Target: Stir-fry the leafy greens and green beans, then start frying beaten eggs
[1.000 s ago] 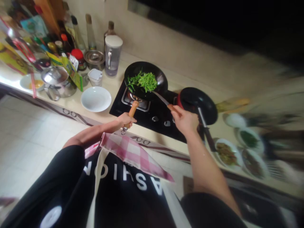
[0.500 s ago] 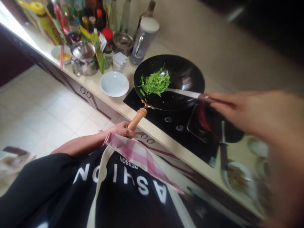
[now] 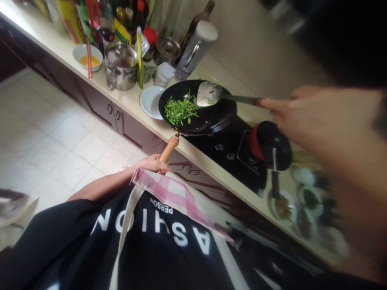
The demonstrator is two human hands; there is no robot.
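Note:
My left hand (image 3: 154, 163) is wrapped round the wooden handle of a black wok (image 3: 208, 125). The wok is tilted, its left side partly over a white plate (image 3: 150, 102) on the counter. Chopped green vegetables (image 3: 180, 109) lie heaped in the wok's left half. In my right hand (image 3: 298, 112) is the handle of a metal spatula (image 3: 209, 94). Its blade is raised just above the wok, beside the greens, with a few bits stuck to it. My right hand is slightly blurred, but its fingers are closed on the handle.
A black stove (image 3: 229, 157) carries a red-sided pan (image 3: 273, 141) on the right. Several dishes of food, one a plate (image 3: 283, 207), stand beyond it. A steel pot (image 3: 121, 66), a bowl of yellow liquid (image 3: 88, 58), a clear jug (image 3: 196, 50) and bottles line the left counter.
The wok has moved left, off the burner area and partly over the white plate. The spatula has lifted out of the greens, its blade now showing. The camera view has shifted too.

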